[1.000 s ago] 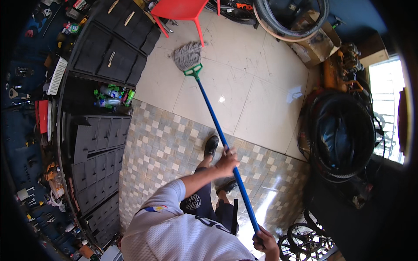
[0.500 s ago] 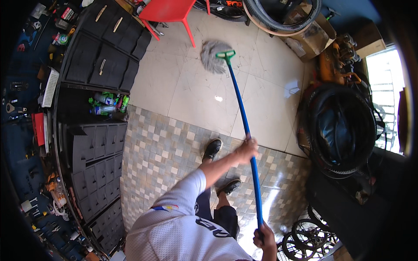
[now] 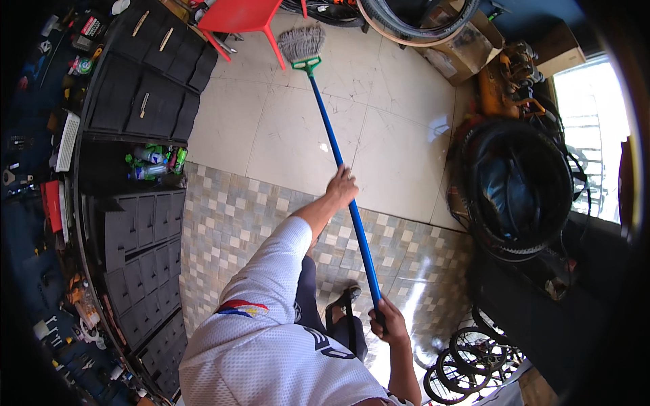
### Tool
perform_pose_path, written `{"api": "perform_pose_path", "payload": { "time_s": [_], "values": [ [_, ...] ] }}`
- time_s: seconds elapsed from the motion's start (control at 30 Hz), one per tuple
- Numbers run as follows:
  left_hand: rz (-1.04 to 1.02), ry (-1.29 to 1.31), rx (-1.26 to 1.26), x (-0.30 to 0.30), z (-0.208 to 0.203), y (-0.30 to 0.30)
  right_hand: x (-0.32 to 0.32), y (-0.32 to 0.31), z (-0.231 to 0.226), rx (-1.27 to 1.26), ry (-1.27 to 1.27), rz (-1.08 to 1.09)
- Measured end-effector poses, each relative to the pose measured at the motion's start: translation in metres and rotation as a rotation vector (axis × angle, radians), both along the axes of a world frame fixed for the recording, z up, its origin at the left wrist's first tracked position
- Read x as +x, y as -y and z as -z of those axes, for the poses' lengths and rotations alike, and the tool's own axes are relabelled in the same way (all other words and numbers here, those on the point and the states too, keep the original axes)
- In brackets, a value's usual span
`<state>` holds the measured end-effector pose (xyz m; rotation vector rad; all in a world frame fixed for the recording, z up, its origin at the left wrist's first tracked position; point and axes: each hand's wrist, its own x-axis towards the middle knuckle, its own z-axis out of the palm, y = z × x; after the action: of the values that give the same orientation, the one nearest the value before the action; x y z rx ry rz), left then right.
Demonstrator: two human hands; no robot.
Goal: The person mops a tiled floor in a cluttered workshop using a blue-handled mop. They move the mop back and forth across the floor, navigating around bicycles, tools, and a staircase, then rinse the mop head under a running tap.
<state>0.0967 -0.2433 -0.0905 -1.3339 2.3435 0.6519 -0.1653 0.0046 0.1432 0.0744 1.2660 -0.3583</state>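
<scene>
A string mop with a blue handle [image 3: 365,254] stretches away from me across the floor. Its grey mop head [image 3: 301,44] lies on the pale tiles beside a leg of the red chair [image 3: 238,16], joined to the handle by a green clamp [image 3: 306,64]. My left hand [image 3: 343,188] is closed round the middle of the handle, arm reaching forward. Lower down, my right hand [image 3: 390,321] grips the handle near its end, close to my body.
Black drawer cabinets [image 3: 145,230] line the left, with plastic bottles [image 3: 150,162] in an open shelf. Bicycle tyres [image 3: 518,189] and an orange machine [image 3: 497,88] stand at right. Cardboard boxes [image 3: 467,51] sit at the back; several wheels [image 3: 467,358] lie at lower right.
The mop head has moved away and to the left, toward the red chair, its strings now trailing beyond the clamp. Both hands have gone forward with the handle, and the view has shifted slightly.
</scene>
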Motion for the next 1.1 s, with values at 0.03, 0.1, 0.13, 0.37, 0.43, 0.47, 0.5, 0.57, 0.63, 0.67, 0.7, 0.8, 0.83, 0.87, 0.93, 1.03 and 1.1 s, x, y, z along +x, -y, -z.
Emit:
{"api": "perform_pose_path", "payload": {
  "time_s": [0.03, 0.1, 0.13, 0.37, 0.43, 0.47, 0.5, 0.57, 0.63, 0.67, 0.7, 0.8, 0.83, 0.87, 0.93, 1.03, 1.1],
  "values": [
    [0.028, -0.03, -0.004, -0.021, -0.006, -0.036, -0.026, -0.033, -0.008, 0.01, -0.012, -0.038],
    [0.101, -0.073, 0.005, -0.067, -0.02, -0.112, -0.082, -0.108, -0.031, 0.034, -0.024, -0.02],
    [0.119, -0.094, 0.077, -0.094, -0.029, -0.151, -0.112, -0.147, -0.044, 0.06, -0.051, -0.013],
    [0.168, -0.568, 0.314, -0.343, -0.145, -0.386, -0.357, -0.375, -0.21, -0.056, -0.677, -0.129],
    [0.287, -0.688, 0.412, -0.41, -0.182, -0.431, -0.404, -0.412, -0.261, -0.068, -0.873, 0.016],
    [0.334, -0.851, 0.419, -0.437, -0.197, -0.45, -0.419, -0.426, -0.283, -0.117, -0.956, 0.053],
    [0.342, -1.02, 0.382, -0.459, -0.209, -0.465, -0.43, -0.439, -0.304, -0.176, -1.028, 0.113],
    [0.164, -1.241, 0.458, -0.489, -0.224, -0.488, -0.442, -0.454, -0.335, -0.341, -1.174, 0.245],
    [0.071, -1.054, 0.534, -0.498, -0.23, -0.505, -0.448, -0.462, -0.357, -0.538, -1.284, 0.387],
    [0.115, -1.076, 0.442, -0.497, -0.231, -0.512, -0.45, -0.466, -0.367, -0.634, -1.32, 0.449],
    [0.142, -1.055, 0.347, -0.491, -0.231, -0.518, -0.452, -0.468, -0.375, -0.733, -1.344, 0.51],
    [-0.051, -1.104, 0.201, -0.453, -0.227, -0.527, -0.46, -0.467, -0.392, -0.983, -1.357, 0.683],
    [-0.079, -1.094, 0.218, -0.434, -0.223, -0.527, -0.461, -0.463, -0.394, -1.047, -1.349, 0.728],
    [-0.16, -1.103, 0.148, -0.412, -0.219, -0.526, -0.458, -0.457, -0.39, -1.105, -1.328, 0.773],
    [-0.336, -1.105, 0.092, -0.356, -0.204, -0.522, -0.44, -0.438, -0.374, -1.182, -1.25, 0.856],
    [-0.495, -1.071, -0.069, -0.249, -0.165, -0.517, -0.371, -0.392, -0.303, -1.294, -0.939, 0.807],
    [-0.528, -1.002, -0.065, -0.165, -0.132, -0.514, -0.289, -0.365, -0.24, -1.389, -0.236, 0.705]
  ]
}}
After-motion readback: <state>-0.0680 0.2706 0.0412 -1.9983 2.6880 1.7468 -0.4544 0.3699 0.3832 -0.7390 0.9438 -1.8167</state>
